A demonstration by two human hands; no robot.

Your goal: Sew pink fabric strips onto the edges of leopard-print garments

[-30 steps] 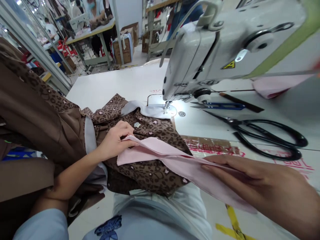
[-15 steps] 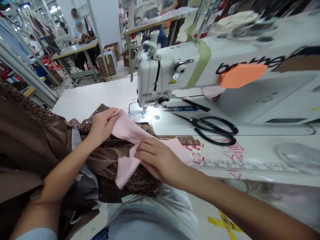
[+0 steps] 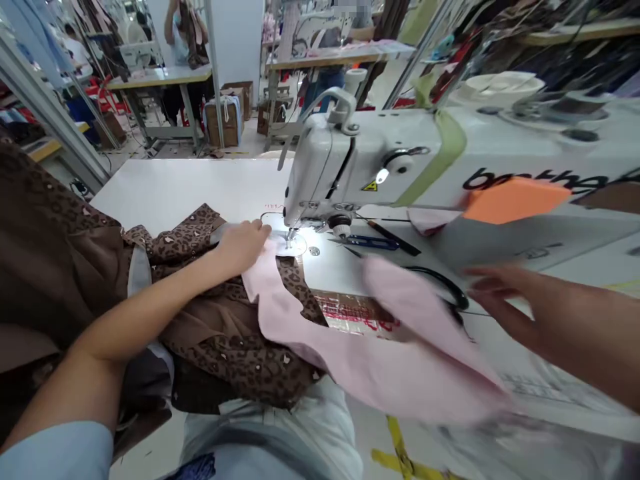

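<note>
My left hand is closed on one end of a pink fabric strip, just left of the needle and presser foot. The strip curves across the table front, its far part swinging and blurred. My right hand, blurred, is off to the right, apart from the strip, fingers and thumb parted. Under my left forearm lies a brown garment with leopard print, bunched over the table edge and my lap. Black scissors lie partly hidden behind the strip.
The white sewing machine stands over the table. Blue thread snips and a dark slim tool lie under its arm. An orange paper tag hangs on the machine. Other people work at tables behind.
My right hand has let go of the pink strip and moved far right. The strip has unfolded and swung rightward. My left hand has shifted right, closer to the needle.
</note>
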